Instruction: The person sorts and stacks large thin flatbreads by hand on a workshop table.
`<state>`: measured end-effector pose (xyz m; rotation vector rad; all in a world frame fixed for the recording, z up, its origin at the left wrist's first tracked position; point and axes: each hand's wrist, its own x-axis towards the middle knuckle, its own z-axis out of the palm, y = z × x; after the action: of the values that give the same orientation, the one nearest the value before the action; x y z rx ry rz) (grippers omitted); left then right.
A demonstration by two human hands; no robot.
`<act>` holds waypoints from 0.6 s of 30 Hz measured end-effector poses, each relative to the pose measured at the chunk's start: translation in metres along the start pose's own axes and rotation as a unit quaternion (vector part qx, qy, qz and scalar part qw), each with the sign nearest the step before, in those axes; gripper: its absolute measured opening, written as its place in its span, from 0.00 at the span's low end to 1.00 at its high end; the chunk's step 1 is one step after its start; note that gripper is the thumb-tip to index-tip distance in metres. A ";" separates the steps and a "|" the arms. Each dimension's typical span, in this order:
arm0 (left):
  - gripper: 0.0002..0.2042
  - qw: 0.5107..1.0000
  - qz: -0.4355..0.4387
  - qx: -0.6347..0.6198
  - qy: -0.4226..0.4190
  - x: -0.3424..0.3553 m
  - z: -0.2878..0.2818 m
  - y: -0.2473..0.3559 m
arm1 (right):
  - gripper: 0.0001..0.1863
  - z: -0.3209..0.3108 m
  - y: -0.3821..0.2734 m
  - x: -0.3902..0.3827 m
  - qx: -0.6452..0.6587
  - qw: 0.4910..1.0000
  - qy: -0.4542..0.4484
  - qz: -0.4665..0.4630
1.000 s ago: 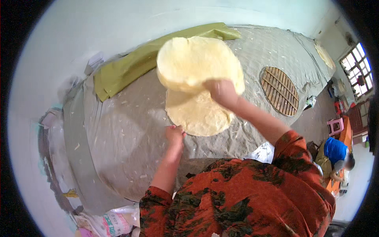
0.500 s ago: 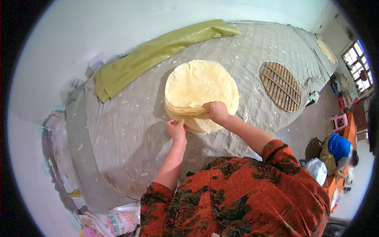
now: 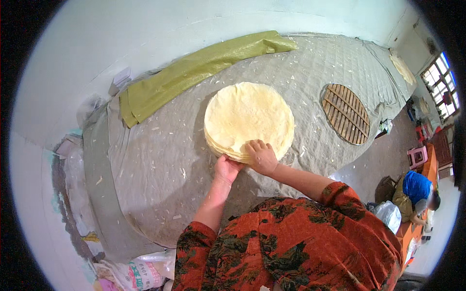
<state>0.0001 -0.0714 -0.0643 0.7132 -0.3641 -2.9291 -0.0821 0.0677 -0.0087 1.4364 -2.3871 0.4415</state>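
Observation:
A stack of thin, round, pale-yellow flatbreads (image 3: 247,116) lies on the cloth-covered table in front of me, its layered edge showing at the near left. My right hand (image 3: 261,157) rests palm down on the near part of the top sheet, fingers stretched out and slightly apart. At the near rim, just left of it, my left hand (image 3: 228,169) grips the edge of the stack. Its thumb is against the side, and the other fingers are partly hidden by the rim.
A folded olive-green sheet (image 3: 194,70) lies along the wall side. To the right is a round slatted wooden board (image 3: 345,114). Crumbs dot the grey cloth (image 3: 160,169). Printed sacks (image 3: 141,276) are at lower left. Another person in blue (image 3: 416,185) bends at far right, near a pink stool (image 3: 417,157).
The lifted near edge of the upper flatbreads has come down flat onto the stack. My right hand has gone from gripping that edge to lying on top; my left has moved slightly right.

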 end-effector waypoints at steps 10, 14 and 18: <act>0.17 0.926 0.126 0.330 -0.135 0.024 -0.060 0.006 | 0.10 -0.124 0.095 0.206 -0.028 0.987 -0.152 0.045; 0.16 0.915 0.149 0.306 0.216 0.002 0.000 0.002 | 0.12 -0.194 0.083 0.215 -0.081 0.993 -0.062 0.063; 0.16 0.848 0.185 0.362 0.340 0.013 -0.011 0.008 | 0.15 -0.127 0.058 0.133 0.013 1.000 0.027 -0.005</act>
<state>-0.0057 -0.0839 -0.0775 1.4786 -1.3446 -1.9352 -0.1784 0.0417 0.1560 1.4278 -2.3395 0.5039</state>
